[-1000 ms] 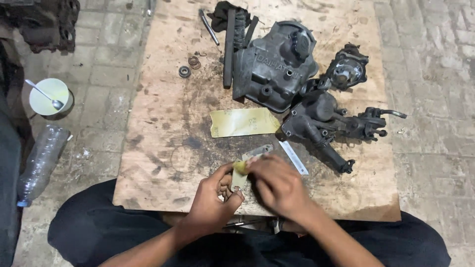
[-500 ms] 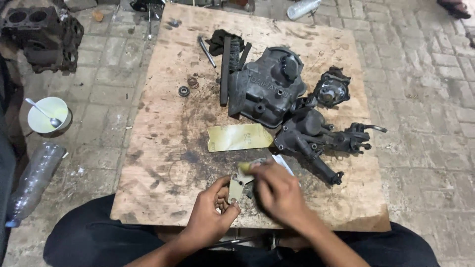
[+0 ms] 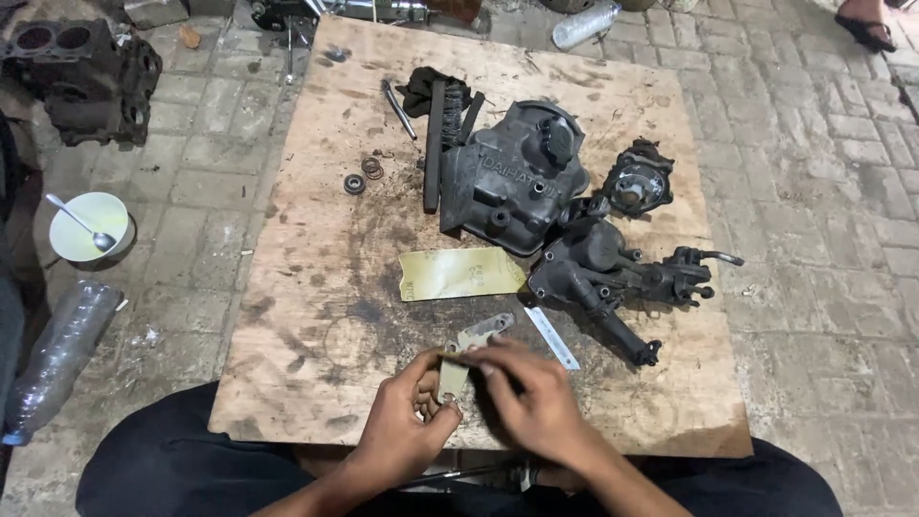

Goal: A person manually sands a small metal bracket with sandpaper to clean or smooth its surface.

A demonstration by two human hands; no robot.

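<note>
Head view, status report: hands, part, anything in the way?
Left hand grips small metal bracket. Right hand presses on it. Sandpaper sheet and engine parts lie beyond, apart.

This is an informal, ground-level engine-repair workshop set up on a paved brick floor [image 3: 814, 191] rather than at a bench. A stained, oil-darkened plywood board [image 3: 306, 316] serves as the work surface, and on it lie a greasy engine valve cover [image 3: 512, 177], a dark cast housing with levers [image 3: 613, 273], a small round pump-like part [image 3: 637, 182], a bearing [image 3: 354, 183] and a sheet of sandpaper [image 3: 459, 273]. Beside the board, an engine block with open cylinder bores [image 3: 81, 77] sits on the bricks, with a crushed plastic bottle [image 3: 57, 354] nearby.
</note>
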